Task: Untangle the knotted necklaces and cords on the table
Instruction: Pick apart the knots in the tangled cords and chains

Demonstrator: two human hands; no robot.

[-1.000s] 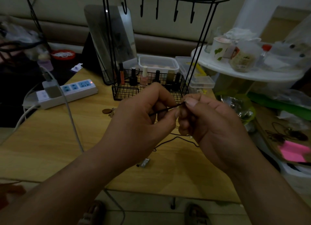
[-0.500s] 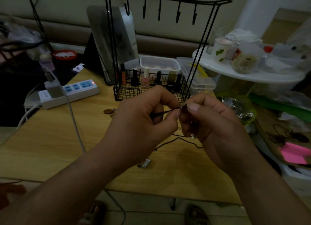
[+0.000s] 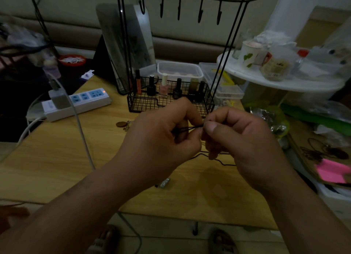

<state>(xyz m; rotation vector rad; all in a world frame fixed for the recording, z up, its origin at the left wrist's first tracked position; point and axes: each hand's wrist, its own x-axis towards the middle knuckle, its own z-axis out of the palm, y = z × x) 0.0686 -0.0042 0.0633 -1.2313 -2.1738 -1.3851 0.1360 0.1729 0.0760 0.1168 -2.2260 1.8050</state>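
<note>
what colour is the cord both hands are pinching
Black. The cord shows best in the head view.

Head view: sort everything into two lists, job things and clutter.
Job: black cord, pinched between left hand and right hand; its tail trails onto the table.

Lying about: power strip, wire rack, nail polish bottles, plastic boxes, pink notes.

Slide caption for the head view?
The left hand and right hand pinch a black cord above the wooden table.
</note>
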